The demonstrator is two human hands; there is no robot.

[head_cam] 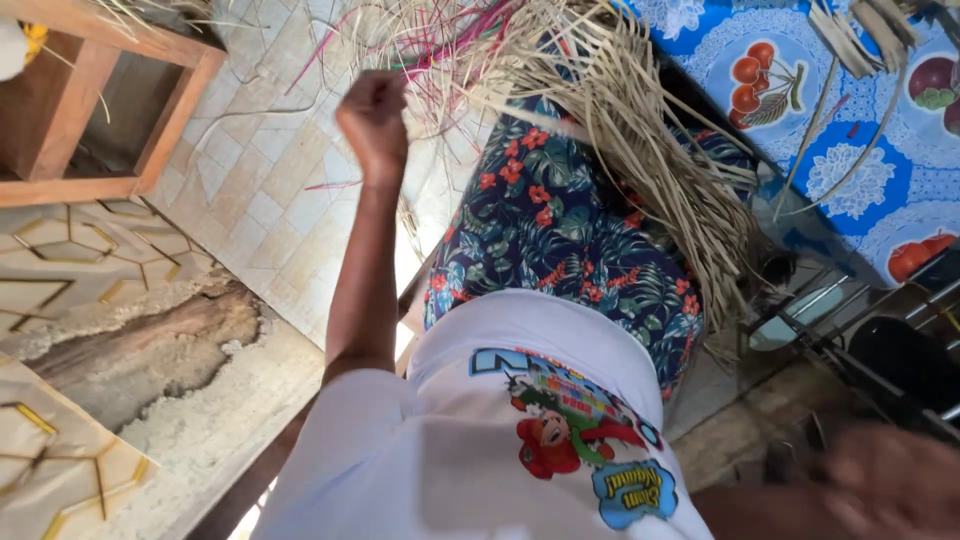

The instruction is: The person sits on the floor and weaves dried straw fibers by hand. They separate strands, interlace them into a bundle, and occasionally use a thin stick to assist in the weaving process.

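From the head view, your left hand [373, 118] is clenched in a fist, pinching thin straw strands [470, 95] drawn from the bundle of dried palm strips [640, 130] draped across your lap; your right hand [885, 485] is blurred at lower right; its grip cannot be told.

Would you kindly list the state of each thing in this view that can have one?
Left hand: raised, closed in a fist on thin straw strands.
Right hand: low at the frame's corner, blurred; grip cannot be told.
Straw bundle: loose, draped over the lap.
Wooden frame: open, hollow inside.
Floor covering: torn, worn through.
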